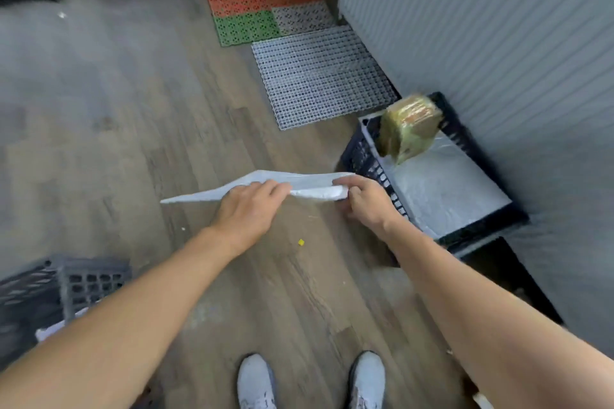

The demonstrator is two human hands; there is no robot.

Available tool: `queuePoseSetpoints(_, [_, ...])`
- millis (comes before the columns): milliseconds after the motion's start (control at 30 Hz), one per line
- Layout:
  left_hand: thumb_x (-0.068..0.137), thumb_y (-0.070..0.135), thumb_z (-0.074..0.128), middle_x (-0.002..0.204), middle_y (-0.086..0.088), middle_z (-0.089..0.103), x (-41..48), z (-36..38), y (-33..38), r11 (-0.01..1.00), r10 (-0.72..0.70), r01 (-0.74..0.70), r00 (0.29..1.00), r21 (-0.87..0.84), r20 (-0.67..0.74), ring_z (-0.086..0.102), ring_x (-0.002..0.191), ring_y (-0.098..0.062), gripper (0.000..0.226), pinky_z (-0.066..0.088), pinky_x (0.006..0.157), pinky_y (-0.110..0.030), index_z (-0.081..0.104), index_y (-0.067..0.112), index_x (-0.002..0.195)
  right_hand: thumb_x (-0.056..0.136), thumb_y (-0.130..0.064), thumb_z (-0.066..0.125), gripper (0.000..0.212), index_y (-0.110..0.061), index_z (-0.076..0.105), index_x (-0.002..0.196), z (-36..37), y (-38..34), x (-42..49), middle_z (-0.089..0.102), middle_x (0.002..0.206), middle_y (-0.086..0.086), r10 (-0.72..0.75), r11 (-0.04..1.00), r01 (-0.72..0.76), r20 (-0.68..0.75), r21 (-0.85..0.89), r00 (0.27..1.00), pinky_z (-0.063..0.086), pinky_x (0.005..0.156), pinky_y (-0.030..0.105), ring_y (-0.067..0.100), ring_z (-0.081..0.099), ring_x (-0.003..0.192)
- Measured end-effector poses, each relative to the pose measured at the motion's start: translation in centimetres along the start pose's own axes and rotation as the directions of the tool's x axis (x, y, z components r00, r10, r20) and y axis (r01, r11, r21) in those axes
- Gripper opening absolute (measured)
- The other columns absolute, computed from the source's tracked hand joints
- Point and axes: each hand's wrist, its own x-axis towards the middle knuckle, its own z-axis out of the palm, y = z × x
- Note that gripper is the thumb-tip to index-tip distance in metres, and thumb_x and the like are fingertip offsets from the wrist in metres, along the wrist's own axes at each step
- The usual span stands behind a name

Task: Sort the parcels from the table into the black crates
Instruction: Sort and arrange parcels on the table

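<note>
Gripping flat white plastic mailer (312, 188) over floor: left hand (247, 206) curled across it, right hand (362, 202) pinching its end. Inside black slatted crate (362, 156), grey-white padded parcel (442, 186); over far edge, brown taped parcel (410, 128), blurred.

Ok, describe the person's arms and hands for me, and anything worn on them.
The left hand and right hand are bare: no gloves, rings or watch show. The left forearm and right forearm are bare too, with no sleeve in view.
</note>
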Motion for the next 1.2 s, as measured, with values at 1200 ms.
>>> queuePoseSetpoints(1200, [0.102, 0.020, 0.049, 0.112, -0.015, 0.070, -3.7, -54.4, 70.2, 0.683, 0.422, -0.676, 0.675, -0.277, -0.606, 0.064, 0.102, -0.035, 0.025, 0.051, 0.086, -0.045, 0.063, 0.012, 0.121, 0.091, -0.041, 0.067, 0.031, -0.025, 0.052, 0.113, -54.7, 6.0, -70.4, 0.063, 0.091, -0.006, -0.141, 0.969, 0.241, -0.921, -0.053, 0.364, 0.049, 0.066, 0.027, 0.020, 0.062, 0.081])
